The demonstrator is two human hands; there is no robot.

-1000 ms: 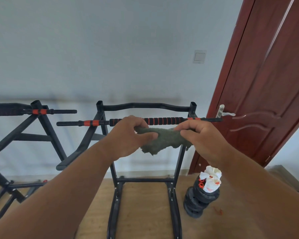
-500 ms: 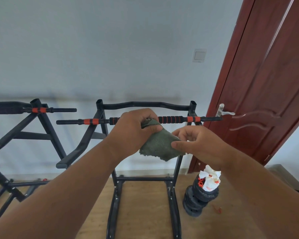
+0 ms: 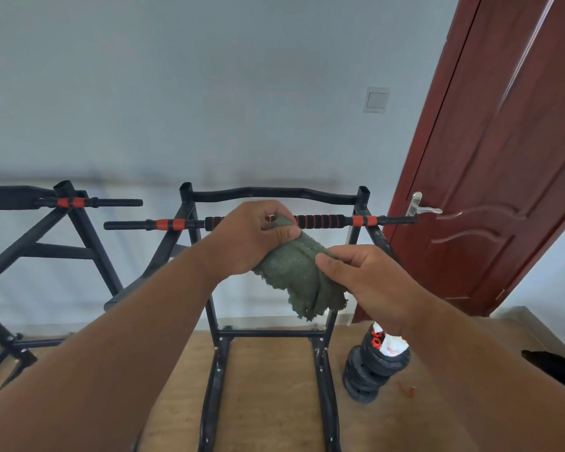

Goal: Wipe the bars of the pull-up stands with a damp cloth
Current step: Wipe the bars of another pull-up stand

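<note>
The cloth (image 3: 302, 277) is a dark green terry rag, nubbly and bunched, with a ragged lower hem. It hangs in the air in front of the middle pull-up stand (image 3: 221, 353), its top at the height of the stand's straight bar (image 3: 327, 220) and its long axis running down and a little to the right. The left hand (image 3: 248, 238) grasps the upper end, fingers curled over it and the thumb pressed across the fold, right at the bar's ribbed black-and-orange foam; whether the cloth touches the bar there I cannot tell. The right hand (image 3: 361, 277) pinches the cloth's right edge lower down between thumb and fingers.

The bar lies level and runs left to right, with orange collars near both ends and plain black tips beyond the uprights. Behind it a curved black top rail (image 3: 271, 192) joins the two posts. The stand's feet rest on the wooden floor (image 3: 271, 386).

A second pull-up stand (image 3: 66, 230) of the same make is at the left, its bar also pointing left to right. At the right, on the floor, is a stack of black weight plates (image 3: 369, 370) with a white and red thing on top. A dark red door (image 3: 503, 158) with a silver handle (image 3: 421, 207) stands behind it, and a white wall switch (image 3: 376, 100) is beside the frame. Both forearms cross the lower view and hide part of the stand's legs.
</note>
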